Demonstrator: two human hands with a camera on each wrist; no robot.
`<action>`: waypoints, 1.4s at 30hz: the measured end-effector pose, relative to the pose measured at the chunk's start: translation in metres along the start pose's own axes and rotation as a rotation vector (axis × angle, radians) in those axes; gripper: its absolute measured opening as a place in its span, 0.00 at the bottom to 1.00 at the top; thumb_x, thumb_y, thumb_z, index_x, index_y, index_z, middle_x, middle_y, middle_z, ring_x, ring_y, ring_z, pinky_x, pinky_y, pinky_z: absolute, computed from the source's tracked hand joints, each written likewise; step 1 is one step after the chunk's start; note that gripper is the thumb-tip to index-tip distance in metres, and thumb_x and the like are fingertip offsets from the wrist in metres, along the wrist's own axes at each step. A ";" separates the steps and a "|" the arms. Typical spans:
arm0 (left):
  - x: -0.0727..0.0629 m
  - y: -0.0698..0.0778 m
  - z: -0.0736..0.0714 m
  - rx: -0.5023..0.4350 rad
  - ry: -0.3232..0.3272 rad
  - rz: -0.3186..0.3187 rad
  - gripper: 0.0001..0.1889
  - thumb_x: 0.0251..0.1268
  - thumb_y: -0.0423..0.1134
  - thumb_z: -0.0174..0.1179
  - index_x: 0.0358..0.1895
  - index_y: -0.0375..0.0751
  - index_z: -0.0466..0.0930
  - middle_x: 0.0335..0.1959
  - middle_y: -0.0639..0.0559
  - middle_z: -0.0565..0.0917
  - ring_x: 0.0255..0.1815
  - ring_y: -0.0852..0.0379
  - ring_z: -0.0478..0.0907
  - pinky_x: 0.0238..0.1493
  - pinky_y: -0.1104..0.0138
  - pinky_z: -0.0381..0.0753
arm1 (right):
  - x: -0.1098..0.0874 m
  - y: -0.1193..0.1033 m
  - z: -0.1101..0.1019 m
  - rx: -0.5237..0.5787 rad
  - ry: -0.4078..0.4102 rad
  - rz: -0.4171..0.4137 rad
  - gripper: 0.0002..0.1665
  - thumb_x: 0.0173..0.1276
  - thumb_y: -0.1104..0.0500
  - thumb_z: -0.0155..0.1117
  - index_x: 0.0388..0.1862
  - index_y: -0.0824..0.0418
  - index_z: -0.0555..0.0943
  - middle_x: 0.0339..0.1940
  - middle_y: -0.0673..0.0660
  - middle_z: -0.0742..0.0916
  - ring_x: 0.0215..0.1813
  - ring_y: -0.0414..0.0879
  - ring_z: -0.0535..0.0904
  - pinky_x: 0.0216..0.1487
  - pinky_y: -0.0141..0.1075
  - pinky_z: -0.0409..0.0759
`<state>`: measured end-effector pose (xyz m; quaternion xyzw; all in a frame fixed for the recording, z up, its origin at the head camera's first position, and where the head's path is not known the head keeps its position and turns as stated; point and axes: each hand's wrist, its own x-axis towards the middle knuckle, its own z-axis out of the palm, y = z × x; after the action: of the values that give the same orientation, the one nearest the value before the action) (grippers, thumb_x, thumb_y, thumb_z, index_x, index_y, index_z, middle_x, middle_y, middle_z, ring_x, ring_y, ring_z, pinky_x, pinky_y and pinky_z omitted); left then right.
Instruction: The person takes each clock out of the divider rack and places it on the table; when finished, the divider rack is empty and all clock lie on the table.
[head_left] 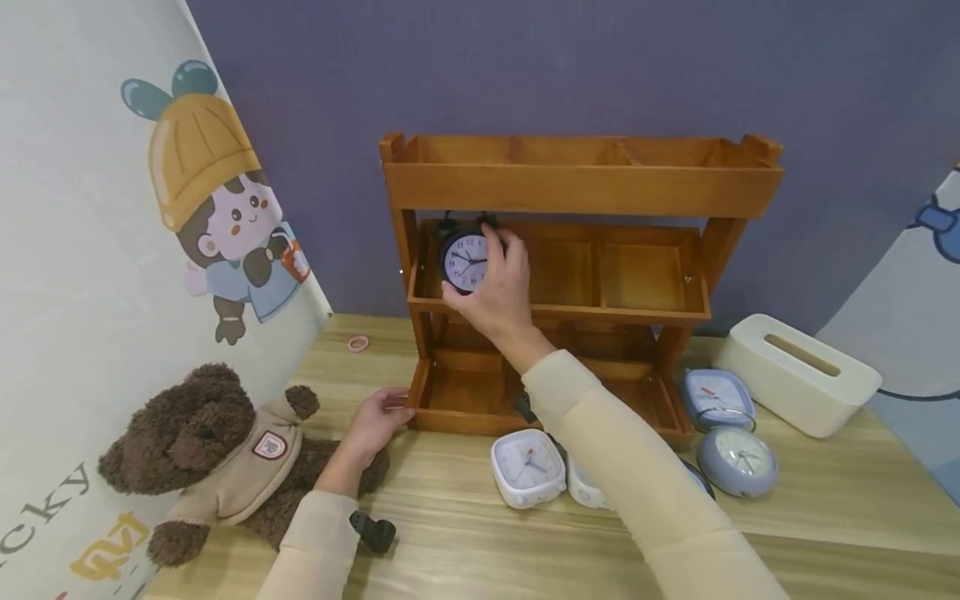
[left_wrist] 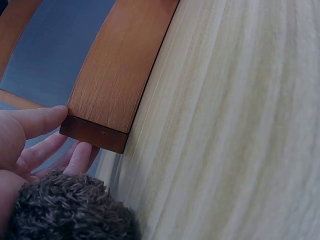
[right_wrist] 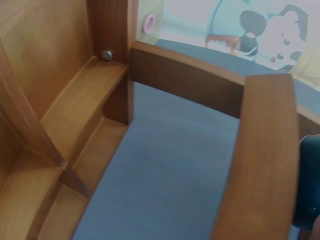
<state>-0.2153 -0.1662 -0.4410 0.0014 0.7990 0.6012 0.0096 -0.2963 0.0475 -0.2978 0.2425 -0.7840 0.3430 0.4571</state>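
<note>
My right hand [head_left: 498,287] grips a black round alarm clock [head_left: 467,260] with two bells, thumb at its lower left and fingers over its upper right. The white dial faces out at the left compartment of the middle tier of a brown wooden shelf [head_left: 585,187]; whether the clock touches the tier cannot be told. In the right wrist view only a dark edge of the clock [right_wrist: 307,185] shows. At the shelf's lower left corner, my left hand [head_left: 372,427] touches the wood; the left wrist view shows thumb and fingertips against the board end [left_wrist: 95,134].
A brown teddy bear [head_left: 247,483] lies beside my left forearm. In front of the shelf stands a white square clock [head_left: 528,468], another partly behind my right sleeve. At right are a blue square clock [head_left: 718,396], a grey-blue round clock [head_left: 738,461] and a cream tissue box [head_left: 798,375]. A pink ring [head_left: 358,343] lies at left.
</note>
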 end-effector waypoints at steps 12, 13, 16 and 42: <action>0.002 0.000 -0.006 0.011 0.013 0.016 0.20 0.68 0.25 0.56 0.62 0.22 0.69 0.55 0.28 0.75 0.54 0.37 0.75 0.51 0.54 0.77 | -0.037 -0.032 -0.032 0.177 -0.215 -0.118 0.53 0.42 0.52 0.81 0.66 0.71 0.69 0.58 0.67 0.71 0.58 0.57 0.68 0.55 0.47 0.74; 0.003 0.001 -0.006 0.019 0.015 0.017 0.20 0.68 0.25 0.56 0.61 0.22 0.69 0.55 0.28 0.75 0.54 0.37 0.75 0.51 0.54 0.77 | -0.042 -0.035 -0.035 0.190 -0.256 -0.113 0.53 0.42 0.52 0.81 0.66 0.70 0.69 0.59 0.67 0.71 0.58 0.56 0.68 0.55 0.46 0.74; 0.004 0.002 -0.006 0.029 0.026 0.021 0.20 0.68 0.25 0.56 0.61 0.22 0.70 0.55 0.27 0.76 0.54 0.36 0.75 0.51 0.57 0.77 | -0.057 -0.040 -0.043 0.206 -0.373 -0.086 0.54 0.41 0.52 0.82 0.66 0.69 0.70 0.59 0.64 0.71 0.58 0.55 0.68 0.56 0.46 0.74; 0.003 0.001 -0.001 -0.020 -0.010 -0.008 0.22 0.68 0.26 0.56 0.63 0.22 0.67 0.58 0.25 0.73 0.57 0.35 0.72 0.55 0.57 0.75 | -0.163 -0.053 -0.060 0.173 -0.979 0.066 0.56 0.40 0.45 0.80 0.69 0.61 0.70 0.63 0.56 0.72 0.61 0.46 0.70 0.60 0.37 0.72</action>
<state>-0.2185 -0.1666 -0.4394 0.0008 0.7930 0.6090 0.0160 -0.1508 0.0697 -0.4046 0.3871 -0.8826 0.2668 0.0023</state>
